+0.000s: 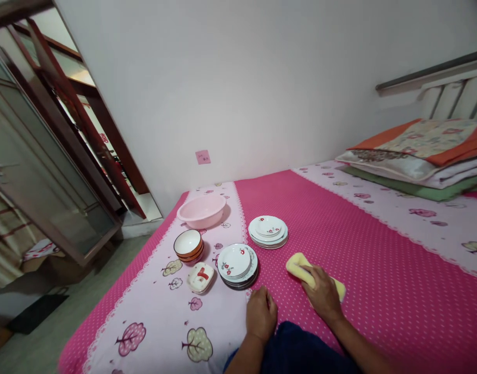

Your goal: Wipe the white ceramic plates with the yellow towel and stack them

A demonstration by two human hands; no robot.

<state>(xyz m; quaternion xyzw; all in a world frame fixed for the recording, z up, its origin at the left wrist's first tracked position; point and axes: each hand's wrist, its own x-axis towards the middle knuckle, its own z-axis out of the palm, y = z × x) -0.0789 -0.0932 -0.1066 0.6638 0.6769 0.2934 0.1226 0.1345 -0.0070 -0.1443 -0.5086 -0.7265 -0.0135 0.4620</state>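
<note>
My right hand (323,295) grips a folded yellow cloth (299,263) on the pink dotted bedspread. My left hand (261,314) rests as a closed fist on the bed, with nothing showing in it. Just beyond that fist is a stack of flowered plates (235,259), small ones on top of larger ones with dark ones beneath. A second stack of white flowered plates (268,227) sits farther back. Left of the nearer stack lie small square dishes (200,278) with a red mark. Behind them stand nested brown bowls (188,245), white inside.
A pink basin (202,210) stands at the back left of the bed, near the wall. Folded bedding (421,150) is piled at the back right below a radiator (456,98). Past the bed's left edge are the floor and a glass-paned door (47,150).
</note>
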